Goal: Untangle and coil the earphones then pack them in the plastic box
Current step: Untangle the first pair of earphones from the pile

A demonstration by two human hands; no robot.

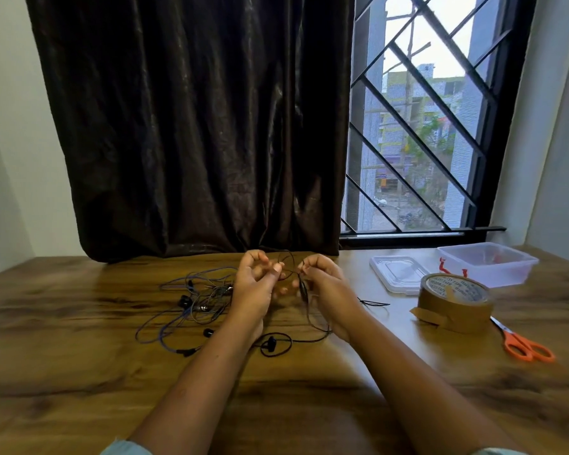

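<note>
1. The left hand (256, 280) is raised above the wooden table (79, 372), its fingers curled and its fingertips pinching a thin black earphone cable (302, 290).
2. The right hand (322, 284) is just beside it, also curled, and pinches the same cable, which loops between the two hands.
3. From the right hand the cable hangs down to the table and runs to an earbud (271, 342) lying near the left wrist.
4. A tangle of earphones (197, 302) with blue and dark cords lies on the table left of the hands, partly hidden by the left hand.
5. The plastic box (488, 264) stands open at the far right, something red in it, with its lid (398, 274) beside it.
6. A roll of brown tape (455, 302) sits nearer, in front of the lid and box, with orange scissors (526, 348) just right of it.
7. A dark curtain (191, 126) and a barred window (424, 126) stand behind the table.
</note>
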